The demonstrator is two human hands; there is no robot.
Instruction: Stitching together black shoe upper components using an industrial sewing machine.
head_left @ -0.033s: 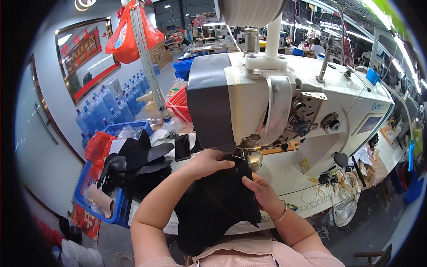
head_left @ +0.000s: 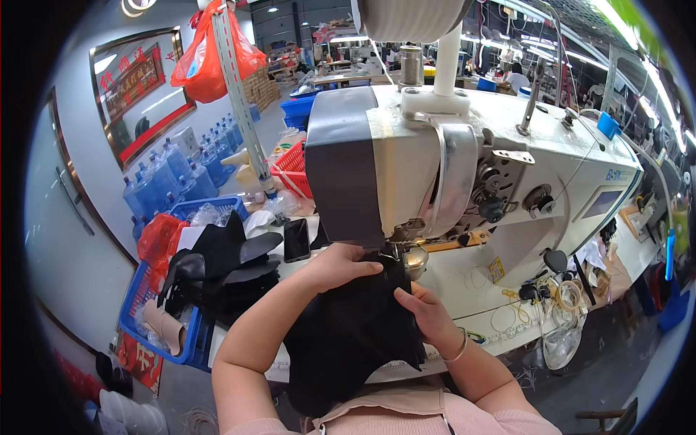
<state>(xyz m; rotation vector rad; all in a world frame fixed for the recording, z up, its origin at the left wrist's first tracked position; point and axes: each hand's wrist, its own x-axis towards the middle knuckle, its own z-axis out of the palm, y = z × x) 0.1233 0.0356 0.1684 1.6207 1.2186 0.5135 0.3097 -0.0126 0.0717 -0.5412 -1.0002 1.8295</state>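
A black fabric piece (head_left: 341, 337) lies under the head of a white and grey sewing machine (head_left: 406, 167) and hangs down toward my lap. My left hand (head_left: 342, 267) holds it close to the presser foot, thumb on top; the machine head hides some of its fingertips. At the fabric's right edge, my right hand (head_left: 429, 313) grips the layers with the thumb above and the fingers curled at the side. A rounded metal part (head_left: 416, 261) sits just right of the sewing spot. The needle tip itself is too small to make out.
Left of the machine, a stack of black cut pieces (head_left: 225, 261) lies beside a phone (head_left: 296, 241) and a blue basket (head_left: 196, 346). To the right are a tape roll (head_left: 569, 293) and loose cords on the table. A red plastic bag (head_left: 217, 61) hangs from a metal post (head_left: 238, 101).
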